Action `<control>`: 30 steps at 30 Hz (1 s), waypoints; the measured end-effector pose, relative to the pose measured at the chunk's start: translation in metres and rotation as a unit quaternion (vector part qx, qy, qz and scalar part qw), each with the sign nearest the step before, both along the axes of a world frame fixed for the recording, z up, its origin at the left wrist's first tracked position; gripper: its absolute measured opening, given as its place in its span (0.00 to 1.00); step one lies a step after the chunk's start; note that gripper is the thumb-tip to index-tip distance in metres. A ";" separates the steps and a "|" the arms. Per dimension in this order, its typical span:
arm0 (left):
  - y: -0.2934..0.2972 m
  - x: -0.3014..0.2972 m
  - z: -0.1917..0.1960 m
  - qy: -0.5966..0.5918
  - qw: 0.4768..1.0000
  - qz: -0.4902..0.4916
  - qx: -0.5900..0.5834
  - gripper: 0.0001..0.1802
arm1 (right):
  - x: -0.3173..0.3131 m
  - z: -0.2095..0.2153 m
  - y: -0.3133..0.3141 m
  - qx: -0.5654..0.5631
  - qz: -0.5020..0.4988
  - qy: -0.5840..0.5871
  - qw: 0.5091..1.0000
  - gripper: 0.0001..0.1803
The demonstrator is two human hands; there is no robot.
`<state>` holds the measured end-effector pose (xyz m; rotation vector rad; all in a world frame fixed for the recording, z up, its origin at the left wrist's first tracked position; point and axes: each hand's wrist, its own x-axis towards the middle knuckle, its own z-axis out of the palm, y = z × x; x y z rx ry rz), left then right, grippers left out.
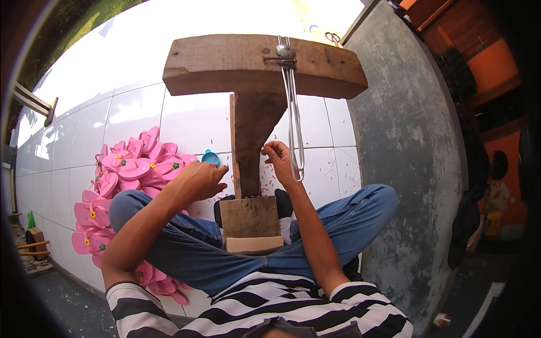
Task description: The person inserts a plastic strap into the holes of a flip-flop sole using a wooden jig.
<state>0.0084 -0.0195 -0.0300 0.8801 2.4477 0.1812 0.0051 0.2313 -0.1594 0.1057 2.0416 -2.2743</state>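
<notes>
I sit cross-legged on a white tiled floor (197,118) with a T-shaped wooden stand (253,67) between my knees. A long metal wire tool (293,112) hangs from a fitting on the stand's top board. My right hand (279,155) is raised beside the upright post, fingers curled close to the lower end of the wire tool; whether it grips anything is unclear. My left hand (200,177) reaches forward over my left knee toward a heap of pink sandals (132,166), fingers bent, palm down, holding nothing I can see.
A small blue round object (211,158) lies on the tiles next to the pink pile. A grey concrete wall (406,141) rises on my right. Small pink scraps dot the tiles around the stand. Scissors (333,38) lie far back.
</notes>
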 end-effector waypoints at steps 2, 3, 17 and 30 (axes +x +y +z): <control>-0.001 0.000 -0.002 0.000 1.000 0.001 0.000 0.21 | 0.001 0.006 -0.001 -0.002 0.006 -0.008 1.000 0.13; 0.000 0.000 -0.002 -0.001 1.000 0.000 0.001 0.21 | 0.001 0.009 0.000 -0.003 0.008 -0.011 1.000 0.13; 0.000 0.000 -0.001 0.010 1.000 -0.002 0.009 0.21 | -0.003 -0.004 -0.005 0.016 -0.015 0.029 0.999 0.13; -0.001 -0.001 -0.003 0.009 1.000 -0.006 0.016 0.21 | 0.000 0.022 -0.003 0.066 -0.010 0.063 0.996 0.15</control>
